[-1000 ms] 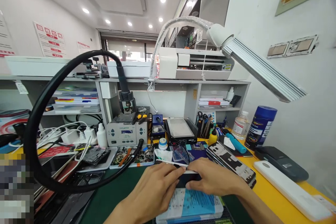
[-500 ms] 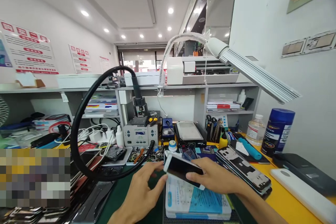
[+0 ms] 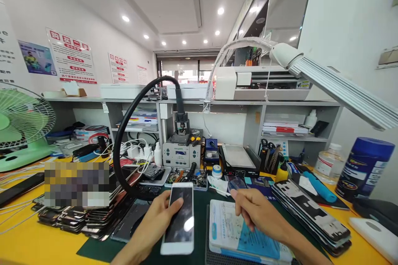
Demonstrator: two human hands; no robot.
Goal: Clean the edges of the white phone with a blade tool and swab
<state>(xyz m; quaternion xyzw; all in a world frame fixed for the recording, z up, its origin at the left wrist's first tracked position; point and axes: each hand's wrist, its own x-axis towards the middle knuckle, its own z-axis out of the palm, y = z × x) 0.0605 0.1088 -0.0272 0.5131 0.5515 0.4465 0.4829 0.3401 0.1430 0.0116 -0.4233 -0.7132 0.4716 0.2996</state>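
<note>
My left hand (image 3: 154,219) grips a white-framed smartphone (image 3: 179,219), thumb on its dark screen and fingers behind the left edge. The phone is tilted screen up above the green mat (image 3: 199,211), with a bright reflection low on the glass. My right hand (image 3: 256,211) hangs over a white and blue plastic case (image 3: 231,232) printed with text. Its fingers are loosely bent and apart, and nothing shows in them. Just beyond the fingertips lie a small clear piece (image 3: 236,183) and a crumpled white wipe (image 3: 219,185).
Stacked phone frames (image 3: 311,211) lie right of the case, and more phone parts (image 3: 96,219) pile up at left. A black hose (image 3: 120,145) arches from the hot-air station (image 3: 182,154). A blue can (image 3: 363,169) stands right; a green fan (image 3: 21,128) stands left.
The phone has passed from my right hand to my left and turned upright, lower and further left. My right hand has let go. The view has swung left.
</note>
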